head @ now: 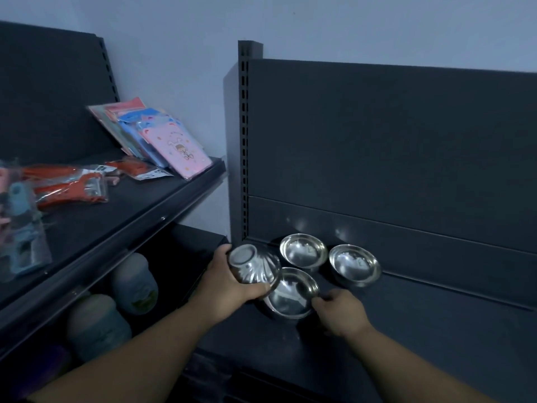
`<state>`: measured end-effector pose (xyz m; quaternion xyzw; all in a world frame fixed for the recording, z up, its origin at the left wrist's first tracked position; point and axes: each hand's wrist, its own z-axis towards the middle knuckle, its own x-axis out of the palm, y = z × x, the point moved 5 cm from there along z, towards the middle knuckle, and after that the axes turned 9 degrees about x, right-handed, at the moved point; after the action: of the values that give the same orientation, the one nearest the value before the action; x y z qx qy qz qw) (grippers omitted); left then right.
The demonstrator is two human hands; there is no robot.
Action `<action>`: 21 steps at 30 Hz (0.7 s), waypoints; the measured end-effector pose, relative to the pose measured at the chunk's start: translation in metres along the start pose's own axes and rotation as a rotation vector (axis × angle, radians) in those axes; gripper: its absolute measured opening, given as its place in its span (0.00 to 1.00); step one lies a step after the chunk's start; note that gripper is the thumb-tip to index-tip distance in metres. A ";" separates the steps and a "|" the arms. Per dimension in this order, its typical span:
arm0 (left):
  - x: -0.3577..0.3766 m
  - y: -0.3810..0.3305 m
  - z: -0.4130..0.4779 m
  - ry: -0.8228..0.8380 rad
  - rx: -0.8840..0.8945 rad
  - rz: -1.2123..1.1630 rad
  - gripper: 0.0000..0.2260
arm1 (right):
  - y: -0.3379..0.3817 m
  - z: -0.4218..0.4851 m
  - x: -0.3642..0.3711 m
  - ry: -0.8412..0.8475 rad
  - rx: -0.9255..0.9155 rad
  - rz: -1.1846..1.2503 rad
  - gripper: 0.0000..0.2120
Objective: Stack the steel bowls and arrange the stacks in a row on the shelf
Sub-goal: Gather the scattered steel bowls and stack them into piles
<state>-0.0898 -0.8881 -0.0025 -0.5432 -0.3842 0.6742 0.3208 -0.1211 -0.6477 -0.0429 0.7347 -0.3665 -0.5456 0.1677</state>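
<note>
As left hand [232, 286] grips the tipped bowl [251, 264] and right hand [338, 312] pinches the near bowl [292, 292], light, slippery steel probably favours rim grips.

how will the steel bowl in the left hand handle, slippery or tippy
Probably stiff and light: one left hand spans the tilted steel bowl. Its polished wall may be slippery. The small base suggests it could tip if nudged.
</note>
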 end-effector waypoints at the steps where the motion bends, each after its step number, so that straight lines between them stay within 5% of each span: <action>1: 0.004 -0.006 0.000 0.027 0.000 -0.030 0.50 | 0.007 -0.004 -0.007 -0.058 -0.072 -0.045 0.11; 5: 0.018 -0.029 0.001 0.125 0.012 -0.131 0.40 | 0.043 -0.021 -0.030 -0.171 -0.436 0.014 0.28; 8: 0.027 -0.037 0.006 0.183 -0.015 -0.245 0.35 | 0.062 -0.022 -0.032 -0.140 -0.625 0.004 0.28; 16: 0.034 -0.027 0.009 0.184 -0.091 -0.327 0.43 | 0.066 -0.007 -0.054 -0.220 -0.426 -0.015 0.09; 18: 0.035 -0.021 0.011 0.154 -0.075 -0.221 0.31 | 0.059 0.000 -0.053 -0.202 -0.369 -0.011 0.02; 21: 0.035 -0.020 0.013 0.090 -0.006 0.011 0.12 | 0.046 0.009 -0.046 -0.149 -0.291 0.003 0.07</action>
<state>-0.1090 -0.8506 -0.0005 -0.5761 -0.3681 0.6497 0.3324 -0.1515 -0.6443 0.0145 0.6595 -0.2962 -0.6457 0.2457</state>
